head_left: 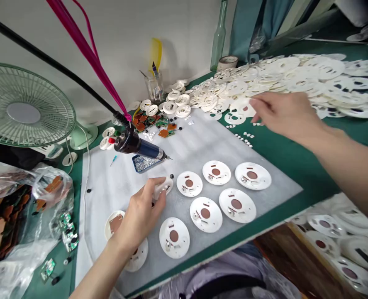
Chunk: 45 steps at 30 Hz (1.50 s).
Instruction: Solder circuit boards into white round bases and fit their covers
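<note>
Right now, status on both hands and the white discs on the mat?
Left hand holding a small white plastic piece. Right hand open, near loose white discs. White discs in rows on the mat; blue-and-black hand tool beside them.

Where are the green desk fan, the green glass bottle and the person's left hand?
Green desk fan [23,113], head view, on the central hub.
Green glass bottle [218,45], head view, on its body.
Left hand [140,216], head view, on its back.

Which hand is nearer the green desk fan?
Left: the left hand, holding a white plastic piece, sits lower right of the green desk fan. The right hand is much farther right, by the white discs.
</note>
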Tool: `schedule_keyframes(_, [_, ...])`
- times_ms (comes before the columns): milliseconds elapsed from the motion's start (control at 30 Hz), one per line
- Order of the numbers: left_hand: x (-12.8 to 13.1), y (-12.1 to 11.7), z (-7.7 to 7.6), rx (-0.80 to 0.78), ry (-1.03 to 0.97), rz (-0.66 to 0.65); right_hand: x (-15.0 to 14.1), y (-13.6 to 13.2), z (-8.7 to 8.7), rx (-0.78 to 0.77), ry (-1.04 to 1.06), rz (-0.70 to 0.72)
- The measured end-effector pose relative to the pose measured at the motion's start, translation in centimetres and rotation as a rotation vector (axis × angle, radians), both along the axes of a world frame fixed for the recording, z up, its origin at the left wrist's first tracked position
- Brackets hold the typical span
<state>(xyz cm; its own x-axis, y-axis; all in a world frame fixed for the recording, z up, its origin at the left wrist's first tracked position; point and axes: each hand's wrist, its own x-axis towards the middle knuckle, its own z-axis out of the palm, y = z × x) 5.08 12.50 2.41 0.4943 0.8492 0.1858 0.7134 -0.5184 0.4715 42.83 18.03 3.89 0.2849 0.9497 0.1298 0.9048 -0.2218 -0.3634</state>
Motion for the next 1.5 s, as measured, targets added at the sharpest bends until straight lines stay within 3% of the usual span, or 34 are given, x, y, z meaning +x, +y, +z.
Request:
schedule_keyframes(167, [0.0, 0.0, -0.1, 0.016, -0.023, -0.027, -2.5, -3.5, 0.1, -0.211, 0.217, 0.097])
schedule_keyframes(367, [0.0, 0.1, 0.2, 0.038, 0.023, -0.108, -3.2, -3.1, -1.0, -0.323, 0.242, 0.124])
schedule_keyframes(533, [0.4, -0.2, -0.3, 0.037, 0.054, -0.061, -3.1, -3.3, -1.1, -0.268, 0.197, 0.102])
schedule_keyframes(767, [0.6, -0.6, -0.6, 0.123, 0.072, -0.021, -3.0, -5.3, -1.5, -0.159, 0.342, 0.073])
schedule_keyframes(967, [0.3, -1.1, -1.1, 0.335, 0.149, -0.197, -3.4, -6.8, -1.4, -0.160, 0.534, 0.141])
schedule_keyframes(1100, [0.2, -1.4, -0.2, 0.217, 0.137, -0.198, -2.3, -7.9, -1.9, -0.132, 0.544, 0.129])
schedule_keyframes(1233, [0.9, -0.4, 1.0, 0.125, 0.012, -0.079, -1.2, -9.1, -2.1, -0.117, 0.523, 0.103])
schedule_keyframes(1300, [2.1, 0.3, 1.0, 0.090, 0.068, -0.016, -1.6, -9.5, -1.8, -0.092, 0.538, 0.110])
schedule_keyframes(1400, [3.4, 0.8, 0.6, 0.029, 0.187, -0.022, -2.7, -9.9, -1.3, -0.090, 0.590, 0.145])
schedule_keyframes(1500, [2.8, 0.4, 0.3, 0.017, 0.175, -0.053, -3.3, -10.3, -1.1, -0.176, 0.603, 0.159])
